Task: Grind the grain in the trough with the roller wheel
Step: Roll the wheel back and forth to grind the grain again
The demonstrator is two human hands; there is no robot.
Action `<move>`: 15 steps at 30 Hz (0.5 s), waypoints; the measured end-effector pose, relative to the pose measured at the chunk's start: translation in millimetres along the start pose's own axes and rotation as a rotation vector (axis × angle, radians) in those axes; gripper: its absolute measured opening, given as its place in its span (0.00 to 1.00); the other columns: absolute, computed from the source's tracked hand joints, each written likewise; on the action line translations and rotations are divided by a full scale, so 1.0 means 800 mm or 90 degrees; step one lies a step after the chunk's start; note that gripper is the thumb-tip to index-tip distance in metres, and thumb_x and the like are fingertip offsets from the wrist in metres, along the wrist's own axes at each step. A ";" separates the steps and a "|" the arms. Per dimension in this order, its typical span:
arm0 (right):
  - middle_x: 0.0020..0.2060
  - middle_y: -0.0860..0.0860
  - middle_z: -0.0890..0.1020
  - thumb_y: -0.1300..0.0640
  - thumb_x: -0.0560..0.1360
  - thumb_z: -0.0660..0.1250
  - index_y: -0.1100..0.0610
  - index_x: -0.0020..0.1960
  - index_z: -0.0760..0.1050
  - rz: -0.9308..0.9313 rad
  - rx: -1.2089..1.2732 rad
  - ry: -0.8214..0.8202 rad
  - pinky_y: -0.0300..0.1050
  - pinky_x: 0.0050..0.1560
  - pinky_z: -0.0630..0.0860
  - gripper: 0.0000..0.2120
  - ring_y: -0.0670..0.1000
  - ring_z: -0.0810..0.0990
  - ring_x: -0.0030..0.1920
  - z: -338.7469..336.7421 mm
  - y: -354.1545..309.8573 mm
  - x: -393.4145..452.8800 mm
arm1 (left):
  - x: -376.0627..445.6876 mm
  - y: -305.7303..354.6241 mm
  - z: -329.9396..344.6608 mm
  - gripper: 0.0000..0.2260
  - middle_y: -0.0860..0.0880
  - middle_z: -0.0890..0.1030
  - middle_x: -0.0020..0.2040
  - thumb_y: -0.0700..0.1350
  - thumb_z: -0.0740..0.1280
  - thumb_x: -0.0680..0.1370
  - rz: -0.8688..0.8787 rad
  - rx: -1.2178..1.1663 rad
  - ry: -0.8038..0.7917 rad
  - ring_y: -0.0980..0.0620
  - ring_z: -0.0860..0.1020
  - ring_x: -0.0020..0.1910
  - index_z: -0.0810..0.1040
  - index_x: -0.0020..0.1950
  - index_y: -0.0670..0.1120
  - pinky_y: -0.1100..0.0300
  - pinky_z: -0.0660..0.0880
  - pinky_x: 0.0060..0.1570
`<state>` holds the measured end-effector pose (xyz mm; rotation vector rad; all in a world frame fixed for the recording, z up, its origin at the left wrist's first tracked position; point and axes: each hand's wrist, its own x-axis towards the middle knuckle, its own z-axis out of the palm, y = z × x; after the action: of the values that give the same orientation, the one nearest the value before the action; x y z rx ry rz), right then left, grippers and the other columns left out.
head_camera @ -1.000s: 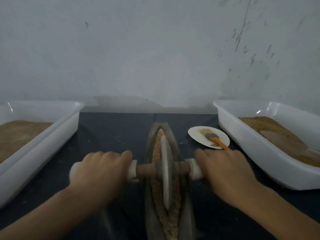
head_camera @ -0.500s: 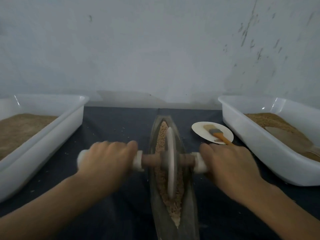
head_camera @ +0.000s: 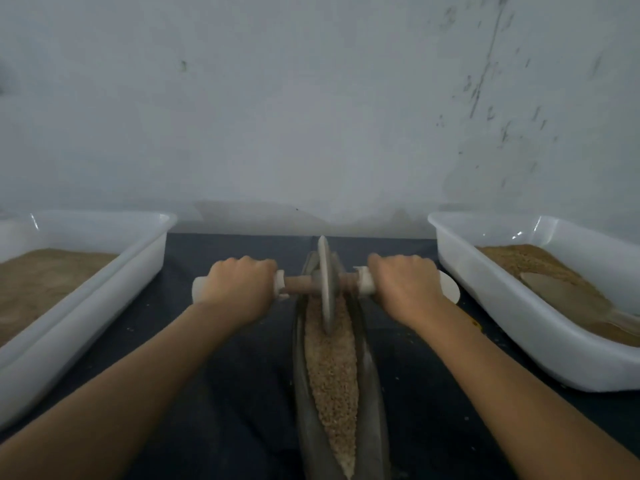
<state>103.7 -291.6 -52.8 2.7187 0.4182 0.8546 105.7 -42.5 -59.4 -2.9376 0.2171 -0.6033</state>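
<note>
White handle ends of the roller wheel (head_camera: 325,285) are gripped by both hands, left (head_camera: 239,289) and right (head_camera: 403,289).

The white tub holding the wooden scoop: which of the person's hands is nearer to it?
Right. The right hand grips the roller's handle just beside the scoop tub; the left hand grips the opposite handle, across the roller wheel.
</note>
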 end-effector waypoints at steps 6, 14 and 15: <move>0.28 0.47 0.75 0.49 0.54 0.81 0.49 0.39 0.70 -0.059 0.066 -0.015 0.37 0.24 0.52 0.23 0.48 0.73 0.26 -0.039 0.002 -0.078 | -0.078 0.007 -0.034 0.15 0.55 0.76 0.40 0.53 0.67 0.72 0.057 0.023 0.026 0.52 0.76 0.38 0.60 0.44 0.55 0.57 0.63 0.35; 0.26 0.46 0.75 0.49 0.44 0.82 0.48 0.36 0.70 -0.064 0.091 -0.098 0.40 0.20 0.65 0.27 0.47 0.73 0.24 -0.078 -0.001 -0.124 | -0.133 0.008 -0.064 0.24 0.55 0.68 0.27 0.55 0.79 0.56 0.126 0.000 0.016 0.57 0.65 0.21 0.64 0.37 0.56 0.63 0.45 0.26; 0.24 0.47 0.74 0.52 0.44 0.82 0.50 0.34 0.70 -0.067 0.071 -0.093 0.38 0.19 0.60 0.25 0.48 0.73 0.22 -0.072 -0.002 -0.112 | -0.120 0.008 -0.048 0.21 0.56 0.68 0.30 0.59 0.74 0.64 0.099 0.009 0.027 0.59 0.65 0.25 0.62 0.39 0.58 0.62 0.50 0.26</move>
<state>-1.0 -311.7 -53.3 2.8081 0.5867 0.6176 2.4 -36.4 -62.3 -2.8611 0.4390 -0.6405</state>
